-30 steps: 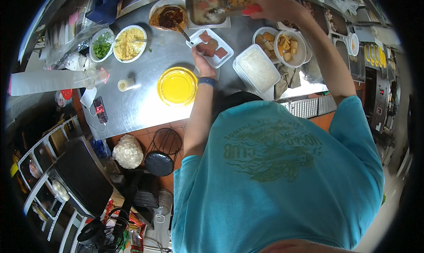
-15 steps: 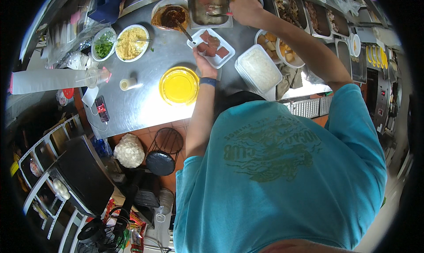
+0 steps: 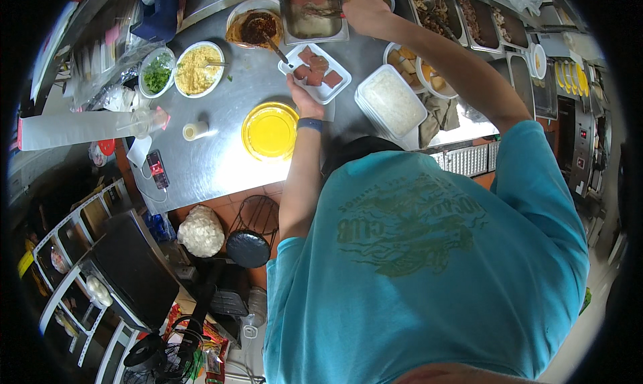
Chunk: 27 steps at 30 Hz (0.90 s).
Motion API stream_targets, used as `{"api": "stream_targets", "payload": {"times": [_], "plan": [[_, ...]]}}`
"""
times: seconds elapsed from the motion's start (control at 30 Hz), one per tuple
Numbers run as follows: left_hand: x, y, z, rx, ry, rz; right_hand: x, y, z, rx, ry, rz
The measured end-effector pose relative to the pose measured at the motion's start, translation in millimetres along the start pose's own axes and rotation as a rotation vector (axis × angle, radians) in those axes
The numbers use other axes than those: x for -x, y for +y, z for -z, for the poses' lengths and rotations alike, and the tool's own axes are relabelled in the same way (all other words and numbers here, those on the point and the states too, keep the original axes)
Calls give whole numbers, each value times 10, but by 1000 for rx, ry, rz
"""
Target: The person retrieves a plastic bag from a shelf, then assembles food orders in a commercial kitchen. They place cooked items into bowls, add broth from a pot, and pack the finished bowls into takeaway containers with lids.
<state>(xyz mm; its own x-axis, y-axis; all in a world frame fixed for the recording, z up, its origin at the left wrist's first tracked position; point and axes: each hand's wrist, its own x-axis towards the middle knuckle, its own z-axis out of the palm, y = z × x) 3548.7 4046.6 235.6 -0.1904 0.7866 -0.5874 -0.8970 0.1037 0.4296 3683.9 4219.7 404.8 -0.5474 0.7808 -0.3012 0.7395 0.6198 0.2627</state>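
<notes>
My left hand is closed on the near edge of a white foam tray, tilted a little above the steel table. Several pinkish-brown square slices lie in it. Farther away, my right hand grips what look like metal tongs with a red end by the fingers. Their tips reach into a steel pan of cloudy liquid with pale pink pieces. Just left of the tray is a bowl of dark red sauce, with a spoon leaning out toward the tray.
Yellow plates lie near the table's front edge. Stacked lidded white containers stand to the right, beside bowls of yellow chunks. Bowls of chopped greens and minced yellow food sit left, near a small bottle.
The tongs' tips have moved slightly left and deeper over the pan, with my right hand shifting left. My left hand and the tray have also shifted slightly left. The slices remain in the tray.
</notes>
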Motion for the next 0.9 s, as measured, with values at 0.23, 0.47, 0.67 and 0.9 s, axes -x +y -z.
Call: {"api": "stream_targets", "payload": {"times": [0.23, 0.47, 0.67, 0.9], "plan": [[23, 2, -58, -20, 47, 11, 695, 375, 170, -216, 118, 23], [8, -30, -76, 28, 61, 26, 1506, 492, 524, -373, 29, 123], [23, -36, -89, 24, 83, 50, 160, 237, 132, -70, 135, -57], [25, -40, -101, 71, 85, 36, -486, 84, -199, -132, 150, -83]]}}
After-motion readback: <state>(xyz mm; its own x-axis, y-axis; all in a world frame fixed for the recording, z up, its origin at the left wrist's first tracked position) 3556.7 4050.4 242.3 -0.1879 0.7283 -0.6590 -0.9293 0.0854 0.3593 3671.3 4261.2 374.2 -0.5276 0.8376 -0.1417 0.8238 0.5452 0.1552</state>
